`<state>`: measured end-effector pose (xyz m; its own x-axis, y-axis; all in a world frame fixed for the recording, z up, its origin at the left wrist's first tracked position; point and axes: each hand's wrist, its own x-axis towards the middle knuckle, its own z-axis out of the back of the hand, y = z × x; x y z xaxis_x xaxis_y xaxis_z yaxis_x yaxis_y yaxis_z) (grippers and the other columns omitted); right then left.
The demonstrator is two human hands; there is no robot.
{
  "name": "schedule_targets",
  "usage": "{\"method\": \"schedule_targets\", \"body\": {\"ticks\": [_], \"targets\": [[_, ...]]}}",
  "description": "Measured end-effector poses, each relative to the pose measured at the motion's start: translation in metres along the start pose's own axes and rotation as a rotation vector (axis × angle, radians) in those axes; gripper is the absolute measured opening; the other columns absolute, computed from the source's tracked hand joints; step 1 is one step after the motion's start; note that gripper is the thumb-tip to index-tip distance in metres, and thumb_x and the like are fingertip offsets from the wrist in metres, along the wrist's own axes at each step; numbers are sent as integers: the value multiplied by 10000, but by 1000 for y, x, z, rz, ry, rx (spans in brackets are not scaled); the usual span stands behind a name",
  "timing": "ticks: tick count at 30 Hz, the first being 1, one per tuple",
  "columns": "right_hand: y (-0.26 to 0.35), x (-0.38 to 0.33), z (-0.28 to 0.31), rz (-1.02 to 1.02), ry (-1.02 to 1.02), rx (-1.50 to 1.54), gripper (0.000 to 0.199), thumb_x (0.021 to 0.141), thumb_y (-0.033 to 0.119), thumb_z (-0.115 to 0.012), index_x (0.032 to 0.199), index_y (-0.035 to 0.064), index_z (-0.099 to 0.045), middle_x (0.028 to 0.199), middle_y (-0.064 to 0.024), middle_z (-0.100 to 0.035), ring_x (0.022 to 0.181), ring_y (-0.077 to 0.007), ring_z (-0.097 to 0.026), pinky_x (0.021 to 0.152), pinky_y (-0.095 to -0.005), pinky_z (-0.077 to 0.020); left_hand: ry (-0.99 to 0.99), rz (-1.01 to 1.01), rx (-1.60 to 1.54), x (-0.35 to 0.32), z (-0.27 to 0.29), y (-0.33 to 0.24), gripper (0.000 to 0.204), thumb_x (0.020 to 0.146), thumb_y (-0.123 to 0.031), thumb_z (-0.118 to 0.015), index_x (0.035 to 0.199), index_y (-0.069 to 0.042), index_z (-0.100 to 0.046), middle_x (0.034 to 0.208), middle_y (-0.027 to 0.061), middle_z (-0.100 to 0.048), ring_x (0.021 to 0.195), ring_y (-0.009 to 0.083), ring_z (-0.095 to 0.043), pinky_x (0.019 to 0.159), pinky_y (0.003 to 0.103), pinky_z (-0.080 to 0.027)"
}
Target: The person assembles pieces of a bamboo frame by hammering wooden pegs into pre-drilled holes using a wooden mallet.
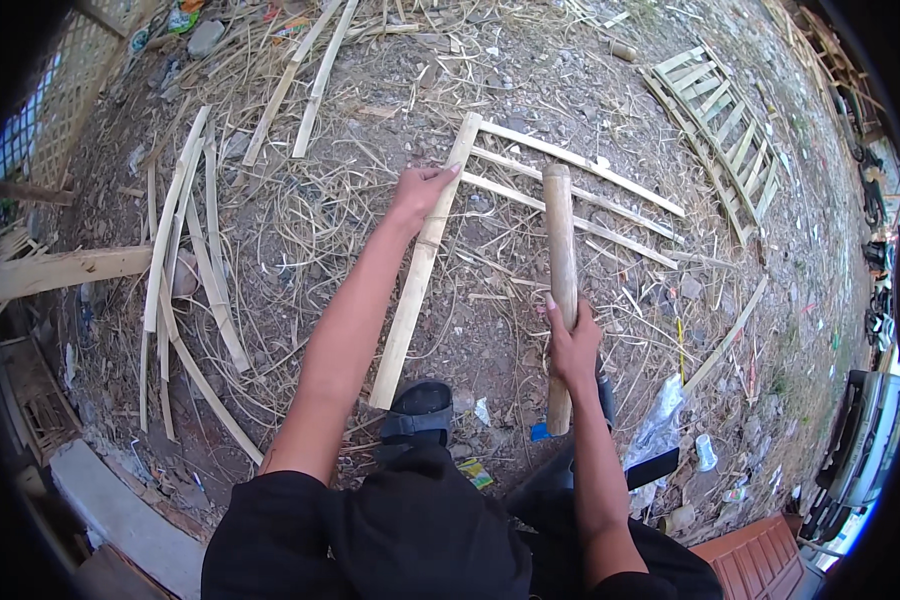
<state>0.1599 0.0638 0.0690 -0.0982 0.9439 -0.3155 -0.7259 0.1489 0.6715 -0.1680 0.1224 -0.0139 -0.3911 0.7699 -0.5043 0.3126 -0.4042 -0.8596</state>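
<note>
The left hand (422, 192) clenches the upper part of a flat bamboo slat (418, 275), which lies on the dirt ground (370, 160) with three thinner strips (570, 195) fanning off its top end. The right hand (573, 345) grasps a round bamboo pole (560, 240) near its lower end, holding it above the strips. Loose bamboo splits (185, 230) lie toward the ground's left edge, and a slatted bamboo panel (720, 120) lies near its far right corner.

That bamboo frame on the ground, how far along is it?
Done: three thin slats already fan out from the long flat bamboo strip on the dirt. In hand: the left hand steadies that strip near its top, and the right hand has a grip on a thick bamboo club. Left: the slats' far ends lie free, with no second rail; loose strips wait nearby.
</note>
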Motion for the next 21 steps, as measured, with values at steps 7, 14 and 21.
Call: {"method": "schedule_targets", "body": {"ticks": [7, 14, 21], "targets": [[-7, -2, -3, 20, -16, -50, 520, 947, 453, -701, 1005, -57, -615, 656, -184, -623, 564, -281, -623, 588, -420, -493, -89, -11, -117, -10, -9, 5, 355, 877, -267, -838, 1016, 48, -751, 862, 71, -731, 683, 117, -644, 599, 289, -509], [-4, -6, -3, -9, 14, 7, 523, 954, 447, -695, 1009, -65, -607, 651, -177, -616, 571, -257, -633, 569, -405, -491, 23, 69, -244, -17, -6, -4, 326, 888, -216, -828, 1056, 44, -727, 838, 72, -715, 669, 128, -650, 571, 279, -516], [6, -11, 2, -56, 39, 22, 498, 954, 432, -703, 1013, -53, -609, 634, -142, -611, 544, -223, -621, 540, -387, -488, 114, 97, -390, -38, -6, -17, 295, 898, -131, -802, 1088, 59, -679, 858, 83, -696, 668, 155, -680, 583, 251, -574]]}}
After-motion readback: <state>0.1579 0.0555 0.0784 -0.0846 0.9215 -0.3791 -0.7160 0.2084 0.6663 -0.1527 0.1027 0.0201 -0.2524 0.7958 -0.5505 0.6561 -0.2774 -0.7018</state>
